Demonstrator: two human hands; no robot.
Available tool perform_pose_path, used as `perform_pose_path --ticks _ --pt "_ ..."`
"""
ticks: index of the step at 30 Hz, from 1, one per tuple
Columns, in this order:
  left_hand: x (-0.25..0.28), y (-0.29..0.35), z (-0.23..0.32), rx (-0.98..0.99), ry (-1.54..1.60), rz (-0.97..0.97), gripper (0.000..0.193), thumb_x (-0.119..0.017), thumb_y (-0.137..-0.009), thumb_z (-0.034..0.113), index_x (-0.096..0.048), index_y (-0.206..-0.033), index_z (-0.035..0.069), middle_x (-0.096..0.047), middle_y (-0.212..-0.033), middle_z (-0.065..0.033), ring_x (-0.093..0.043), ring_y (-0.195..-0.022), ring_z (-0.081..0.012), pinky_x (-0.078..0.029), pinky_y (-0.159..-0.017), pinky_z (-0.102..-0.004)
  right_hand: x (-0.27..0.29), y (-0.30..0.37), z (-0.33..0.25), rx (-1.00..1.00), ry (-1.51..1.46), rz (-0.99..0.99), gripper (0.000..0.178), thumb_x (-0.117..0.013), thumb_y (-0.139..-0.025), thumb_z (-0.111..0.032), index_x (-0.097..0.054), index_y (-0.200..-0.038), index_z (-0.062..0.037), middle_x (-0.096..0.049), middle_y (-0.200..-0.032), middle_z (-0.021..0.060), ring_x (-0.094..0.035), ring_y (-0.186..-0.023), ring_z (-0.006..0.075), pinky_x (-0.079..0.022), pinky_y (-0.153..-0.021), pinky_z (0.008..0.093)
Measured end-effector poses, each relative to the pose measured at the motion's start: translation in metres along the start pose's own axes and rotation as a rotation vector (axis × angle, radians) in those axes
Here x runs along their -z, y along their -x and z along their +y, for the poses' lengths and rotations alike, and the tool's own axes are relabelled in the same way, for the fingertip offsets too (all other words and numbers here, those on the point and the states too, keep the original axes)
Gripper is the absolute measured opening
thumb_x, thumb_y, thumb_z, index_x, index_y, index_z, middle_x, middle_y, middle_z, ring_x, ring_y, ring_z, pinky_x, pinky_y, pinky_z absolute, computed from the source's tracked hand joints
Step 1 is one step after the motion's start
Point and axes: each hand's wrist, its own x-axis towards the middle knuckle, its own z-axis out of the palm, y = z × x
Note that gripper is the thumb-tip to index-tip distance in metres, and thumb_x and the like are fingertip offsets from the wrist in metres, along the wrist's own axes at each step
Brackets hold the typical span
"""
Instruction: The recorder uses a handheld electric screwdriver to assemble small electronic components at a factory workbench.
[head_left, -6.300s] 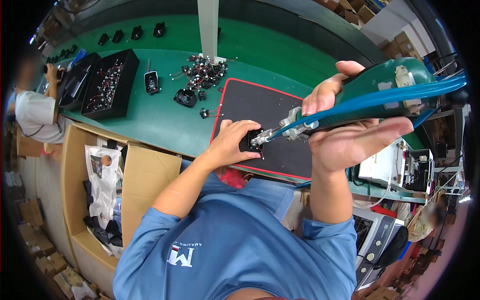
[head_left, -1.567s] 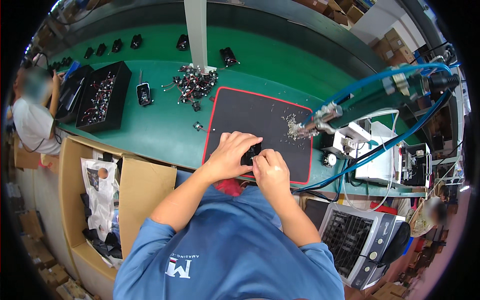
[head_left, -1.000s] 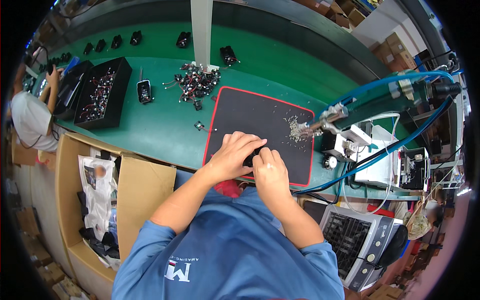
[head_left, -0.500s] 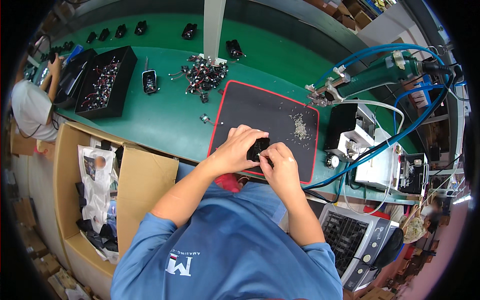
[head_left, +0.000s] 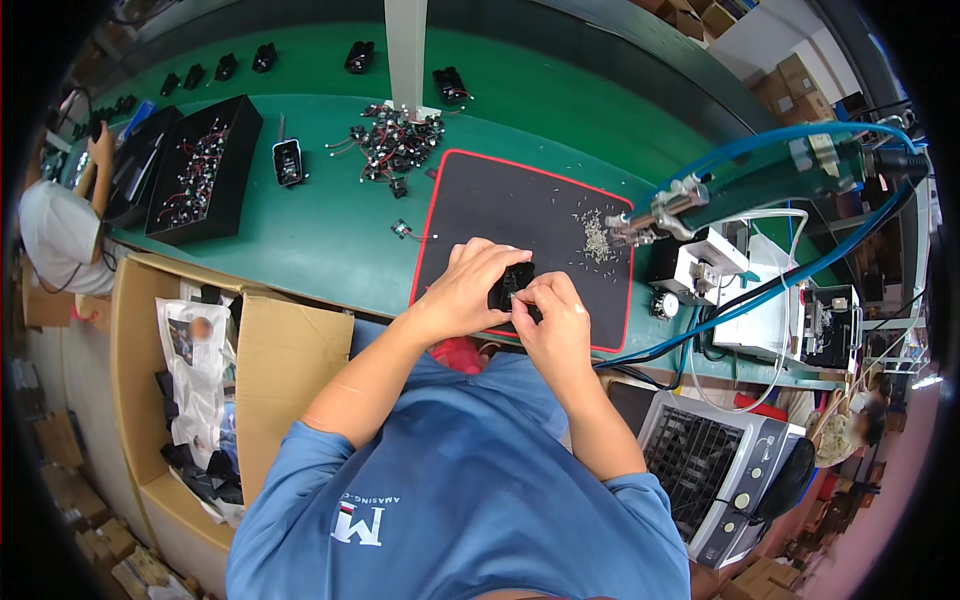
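Left hand (head_left: 462, 292) arches, fingers clamped on a boxy black plastic case (head_left: 511, 284); right hand (head_left: 556, 318) curls beside it, fingertips together.

Worktop (head_left: 315, 250): green. Red-edged dark mat (head_left: 485, 205), one. Black housing (head_left: 515, 281), one, over the mat, gripped by the left hand (head_left: 462, 293); right hand (head_left: 556, 320) with fingertips bunched against it, anything between them too small to tell. Small metallic pieces (head_left: 597, 243), loose pile, mat's right side. Wired components (head_left: 395, 145), one heap, beyond the mat's left edge. Black tray (head_left: 238, 180), holding similar parts. Green tool (head_left: 775, 190), tip near the pile.
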Motion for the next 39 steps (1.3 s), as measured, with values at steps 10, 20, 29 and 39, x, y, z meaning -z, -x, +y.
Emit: perform_pose_path --ticks 10,20,29,39 --pt "0.006 -0.001 0.006 0.019 0.024 0.020 0.086 -0.094 -0.066 0.023 -0.054 -0.141 0.009 -0.060 -0.136 -0.0109 -0.054 -0.125 -0.0335 -0.039 -0.103 -0.0448 0.044 -0.009 -0.019 0.018 0.158 -0.061 0.032 -0.082 -0.080 -0.008 -0.074 -0.110 -0.0014 -0.066 -0.104 0.0131 -0.065 -0.098 0.0342 -0.054 -0.086 0.0416" --pt "0.008 -0.002 0.004 -0.009 0.013 -0.001 0.057 -0.093 -0.071 0.030 -0.064 -0.116 0.012 -0.061 -0.134 -0.0097 -0.059 -0.122 -0.0301 -0.038 -0.100 -0.0414 0.125 -0.135 -0.034 0.078 -0.760 0.425 0.072 -0.044 -0.108 -0.060 -0.050 -0.137 0.0060 -0.067 -0.107 0.0121 -0.065 -0.094 0.0198 -0.053 -0.086 0.0342" --pt "0.005 -0.001 0.006 -0.003 -0.051 0.010 0.041 -0.091 -0.073 0.035 -0.068 -0.099 0.013 -0.061 -0.134 -0.0084 -0.057 -0.115 -0.0265 -0.037 -0.096 -0.0390 0.089 -0.095 -0.053 0.036 -1.062 0.270 0.110 -0.027 -0.090 -0.091 -0.054 -0.133 0.0070 -0.059 -0.072 0.0085 -0.060 -0.060 0.0183 -0.053 -0.058 0.0299" --pt "0.006 -0.002 0.006 0.011 -0.041 -0.027 0.043 -0.091 -0.073 0.036 -0.073 -0.103 0.011 -0.061 -0.132 -0.0062 -0.057 -0.112 -0.0234 -0.036 -0.093 -0.0379 0.053 -0.075 -0.043 -0.002 -0.942 0.229 0.109 -0.032 -0.087 -0.094 -0.053 -0.129 0.0040 -0.060 -0.075 0.0081 -0.061 -0.064 0.0180 -0.053 -0.060 0.0298"
